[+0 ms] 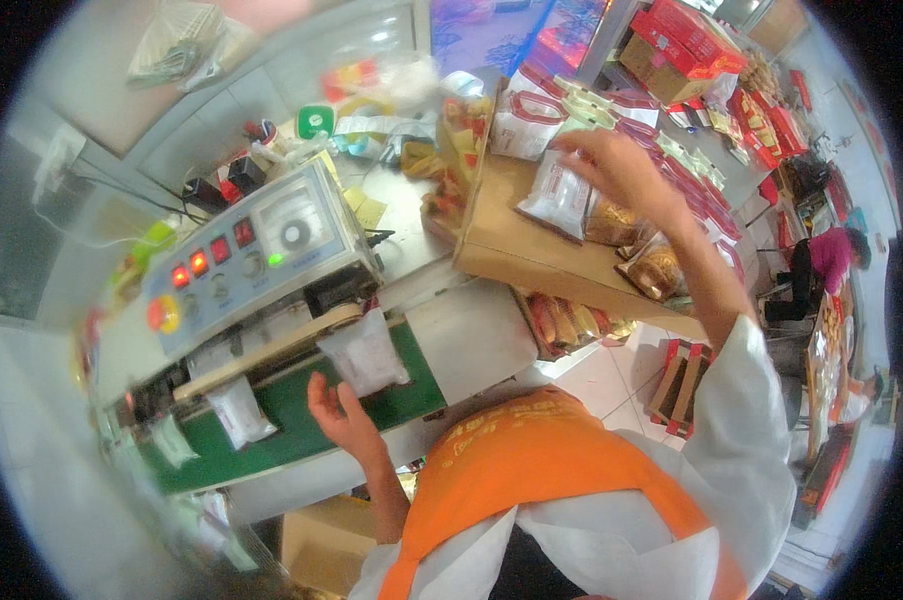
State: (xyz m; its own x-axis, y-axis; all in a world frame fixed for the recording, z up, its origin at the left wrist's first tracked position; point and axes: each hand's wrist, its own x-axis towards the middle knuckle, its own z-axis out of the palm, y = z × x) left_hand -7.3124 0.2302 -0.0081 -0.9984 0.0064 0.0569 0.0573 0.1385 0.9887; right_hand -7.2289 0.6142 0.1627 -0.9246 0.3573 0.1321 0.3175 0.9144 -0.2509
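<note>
A flat green belt (297, 440) seemingly supports white plastic pouches (367, 352) beside the empty, loosely spread left hand (347, 420), while the right hand (619, 172) hangs half-curled over another, grip unclear

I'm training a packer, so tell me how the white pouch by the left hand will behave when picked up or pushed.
The white pouch will probably flex, since its outline is uneven and its surface looks creased. It seems unlikely to roll or tip, as it lies flat on the green belt.
</note>
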